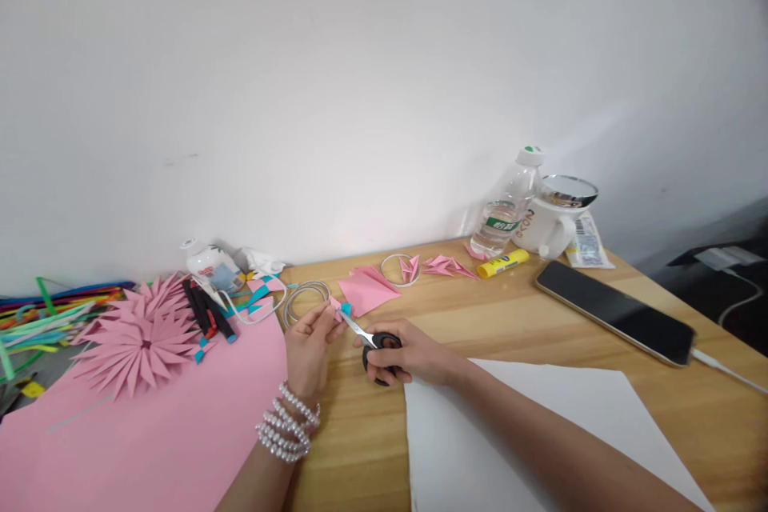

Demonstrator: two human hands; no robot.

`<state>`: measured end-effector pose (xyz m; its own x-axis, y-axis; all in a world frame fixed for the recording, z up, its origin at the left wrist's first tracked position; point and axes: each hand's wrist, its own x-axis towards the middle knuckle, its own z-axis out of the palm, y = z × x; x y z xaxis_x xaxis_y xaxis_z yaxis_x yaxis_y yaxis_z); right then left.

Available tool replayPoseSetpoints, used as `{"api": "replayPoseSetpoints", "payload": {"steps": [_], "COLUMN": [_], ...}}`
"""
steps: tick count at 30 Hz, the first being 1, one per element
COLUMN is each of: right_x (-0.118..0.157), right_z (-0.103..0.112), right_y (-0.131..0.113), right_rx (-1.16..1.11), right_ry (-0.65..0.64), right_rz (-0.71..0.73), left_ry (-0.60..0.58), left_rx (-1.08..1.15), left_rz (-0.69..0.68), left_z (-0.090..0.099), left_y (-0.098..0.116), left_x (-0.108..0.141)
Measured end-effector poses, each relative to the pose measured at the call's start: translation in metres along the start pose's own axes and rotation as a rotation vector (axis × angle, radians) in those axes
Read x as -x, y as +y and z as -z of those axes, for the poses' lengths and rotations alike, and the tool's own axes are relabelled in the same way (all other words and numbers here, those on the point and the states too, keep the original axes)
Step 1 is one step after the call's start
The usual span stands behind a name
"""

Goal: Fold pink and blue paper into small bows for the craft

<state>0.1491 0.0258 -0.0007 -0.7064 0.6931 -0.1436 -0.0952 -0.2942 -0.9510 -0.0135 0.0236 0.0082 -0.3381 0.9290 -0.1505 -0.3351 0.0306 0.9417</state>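
My right hand (408,352) grips a pair of scissors (362,334) by its black handles, the blades pointing up and left. Between the fingers of my left hand (313,332) is a small pink paper piece (337,306). A bit of blue (346,310) shows where the blades meet the paper; whether they are cutting through it I cannot tell. Just beyond the hands lies a pink paper sheet (369,290). Folded pink paper pieces (449,266) rest farther right, one of them by a ring (401,283). A coiled cable (305,298) sits behind my left hand.
On the left, pink paper stars (144,344), dark markers (207,310) and colourful pipe cleaners (51,320) lie around a large pink sheet (180,440). A bottle (504,212), a mug (543,226), a glue stick (504,264), a phone (615,312) and white paper (540,416) are on the right.
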Motion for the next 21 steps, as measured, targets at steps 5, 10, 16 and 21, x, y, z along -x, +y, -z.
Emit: {"api": "replayPoseSetpoints", "payload": {"steps": [5,10,16,21], "right_x": [-0.002,-0.002,-0.002,-0.003], "right_z": [0.003,0.002,-0.008,-0.006], "right_y": [0.004,0.005,0.008,0.007], "right_rx": [-0.019,-0.016,0.082,-0.007], "right_ry": [-0.003,-0.003,0.08,0.085], "right_rz": [-0.017,-0.021,0.024,0.042], "left_ry": [-0.028,0.03,0.083,0.018], "left_rx": [0.072,-0.086,-0.085,0.102], "left_rz": [0.031,-0.142,-0.148,-0.031], "left_z": [0.002,0.002,-0.001,-0.003], "left_y": [-0.001,-0.008,-0.01,-0.003], "left_x": [-0.002,0.001,0.005,0.007]}}
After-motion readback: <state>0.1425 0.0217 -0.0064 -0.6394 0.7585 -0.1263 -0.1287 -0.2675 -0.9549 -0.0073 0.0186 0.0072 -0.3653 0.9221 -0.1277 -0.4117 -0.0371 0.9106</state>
